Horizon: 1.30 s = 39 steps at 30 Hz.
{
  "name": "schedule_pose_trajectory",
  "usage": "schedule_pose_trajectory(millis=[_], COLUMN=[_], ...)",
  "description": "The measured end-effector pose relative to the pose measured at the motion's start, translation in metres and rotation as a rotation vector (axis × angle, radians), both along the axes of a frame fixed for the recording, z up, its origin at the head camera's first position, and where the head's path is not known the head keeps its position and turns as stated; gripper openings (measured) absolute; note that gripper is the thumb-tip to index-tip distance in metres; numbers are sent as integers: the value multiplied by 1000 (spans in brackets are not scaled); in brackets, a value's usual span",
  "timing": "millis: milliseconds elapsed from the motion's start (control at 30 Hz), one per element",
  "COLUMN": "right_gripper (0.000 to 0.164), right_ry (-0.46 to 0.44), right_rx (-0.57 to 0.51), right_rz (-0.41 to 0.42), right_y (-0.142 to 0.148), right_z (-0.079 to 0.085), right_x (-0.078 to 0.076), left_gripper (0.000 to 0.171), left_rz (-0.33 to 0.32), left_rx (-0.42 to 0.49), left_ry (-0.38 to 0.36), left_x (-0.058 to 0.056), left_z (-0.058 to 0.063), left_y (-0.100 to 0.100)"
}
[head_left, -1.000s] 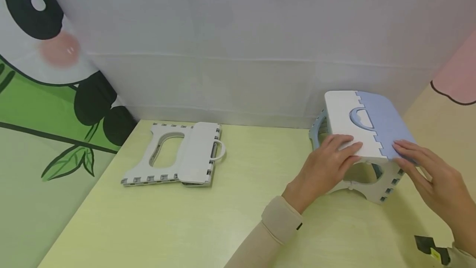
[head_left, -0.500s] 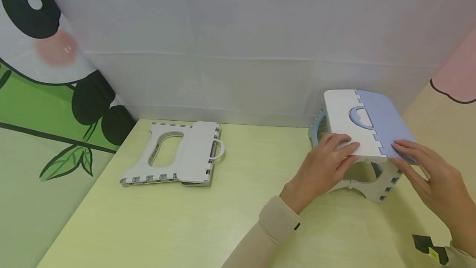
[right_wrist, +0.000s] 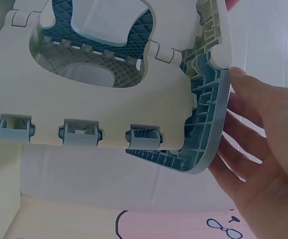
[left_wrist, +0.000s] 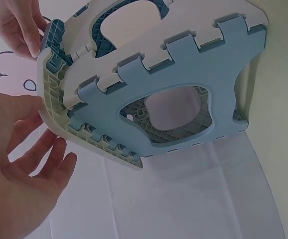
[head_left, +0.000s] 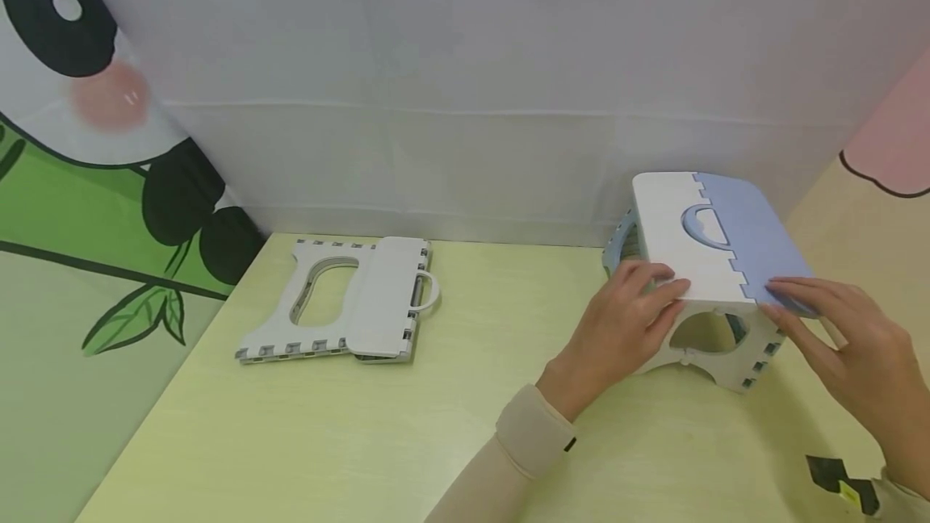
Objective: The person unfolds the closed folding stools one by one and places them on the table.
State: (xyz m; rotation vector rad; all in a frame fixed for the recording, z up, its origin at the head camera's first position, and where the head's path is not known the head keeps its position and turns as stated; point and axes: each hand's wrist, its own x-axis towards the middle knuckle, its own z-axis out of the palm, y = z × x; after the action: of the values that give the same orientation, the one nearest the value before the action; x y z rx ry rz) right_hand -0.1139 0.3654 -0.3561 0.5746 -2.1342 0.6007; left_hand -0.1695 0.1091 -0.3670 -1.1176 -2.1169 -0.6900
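Note:
A folding step stool (head_left: 756,220) stands unfolded at the right of the table in the head view, its top half white and half light blue. My left hand (head_left: 617,321) rests at the near left corner of the white half, its fingers loosely bent over the edge. In the left wrist view that same hand (left_wrist: 29,164) has its thumb at the rim, the other fingers spread along it. My right hand (head_left: 857,345) lies at the near right corner of the blue half. The right wrist view shows this hand (right_wrist: 268,134) with relaxed fingers along the blue edge.
A second folding stool (head_left: 385,289), white and folded flat with a loop handle, lies at the left of the pale yellow table (head_left: 363,442). A light grey cloth (head_left: 436,103) hangs behind. Black tape-like pieces (head_left: 828,473) show by the right sleeve.
My left hand has slid a little left and toward me along the white edge, its fingertips covering less of the top. The right hand and both stools are nearly unchanged.

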Motion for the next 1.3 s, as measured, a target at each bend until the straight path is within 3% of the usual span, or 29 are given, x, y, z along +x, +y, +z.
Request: schedule_pose_trajectory(millis=[200, 667, 900, 1300], right_gripper=[68, 66, 62, 59], right_ry=[11, 19, 38, 23], right_rx=[-10, -21, -6, 13], right_rz=[22, 66, 129, 181], right_y=[-5, -18, -27, -43], right_z=[4, 10, 13, 17], right_x=[2, 8, 9, 13], left_gripper=[16, 17, 17, 16], left_rz=[0, 0, -2, 16], left_rx=[37, 63, 87, 100], left_ry=[25, -10, -15, 15], left_x=[1, 9, 11, 14], left_z=[-1, 1, 0, -5], left_y=[-4, -12, -17, -26])
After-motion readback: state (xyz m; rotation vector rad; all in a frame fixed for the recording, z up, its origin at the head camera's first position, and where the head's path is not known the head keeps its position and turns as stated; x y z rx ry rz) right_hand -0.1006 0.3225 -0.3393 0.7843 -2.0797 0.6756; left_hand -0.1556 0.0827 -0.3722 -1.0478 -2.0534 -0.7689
